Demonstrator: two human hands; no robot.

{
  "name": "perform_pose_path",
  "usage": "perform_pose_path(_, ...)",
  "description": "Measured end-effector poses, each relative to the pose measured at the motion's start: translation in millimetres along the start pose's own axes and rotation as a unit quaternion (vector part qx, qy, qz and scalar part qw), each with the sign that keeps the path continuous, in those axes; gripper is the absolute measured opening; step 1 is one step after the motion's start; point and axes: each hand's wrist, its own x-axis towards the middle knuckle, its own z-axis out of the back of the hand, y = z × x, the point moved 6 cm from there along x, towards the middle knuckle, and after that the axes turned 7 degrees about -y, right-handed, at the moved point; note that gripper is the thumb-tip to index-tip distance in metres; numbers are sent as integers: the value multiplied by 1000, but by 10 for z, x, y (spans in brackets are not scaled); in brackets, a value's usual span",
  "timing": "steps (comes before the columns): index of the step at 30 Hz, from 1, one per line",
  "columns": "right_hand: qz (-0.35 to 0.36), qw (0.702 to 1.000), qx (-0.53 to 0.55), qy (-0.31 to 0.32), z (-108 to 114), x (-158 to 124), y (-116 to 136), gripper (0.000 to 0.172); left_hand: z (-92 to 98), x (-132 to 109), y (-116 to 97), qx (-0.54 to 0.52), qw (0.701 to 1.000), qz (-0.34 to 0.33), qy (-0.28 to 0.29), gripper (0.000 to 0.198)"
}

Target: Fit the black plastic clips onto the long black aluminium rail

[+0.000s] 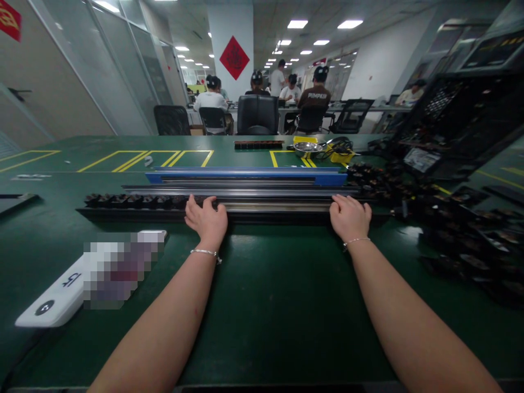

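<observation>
A long black rail (278, 218) lies crosswise on the green table in front of me, with a silvery strip along its top. A row of small black parts (126, 202) sits along its left portion. My left hand (208, 219) is bent over the rail just where that row ends, its fingers curled and partly hidden. Toward the right end, my right hand (351, 218) holds the same rail, with its fingertips over the far side. Right behind lie further long dark metal strips (262, 191) and a blue long holder (245, 173).
A heap of black parts (470, 240) covers the right side, below a large black open case (458, 125). At left lies a white device (61, 295), partly blurred out. Farther back are a metal bowl (308, 148) and a dark strip (259, 144). Several people sit beyond.
</observation>
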Motion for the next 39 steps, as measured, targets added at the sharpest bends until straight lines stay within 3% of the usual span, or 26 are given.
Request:
perform_pose_path(8, 81, 995, 35, 52, -68, -80, 353, 40, -19, -3, 1, -8, 1000, 0, 0, 29)
perform_pose_path(39, 90, 994, 39, 51, -62, -62, 350, 38, -3, -39, -55, -3, 1000, 9, 7, 26)
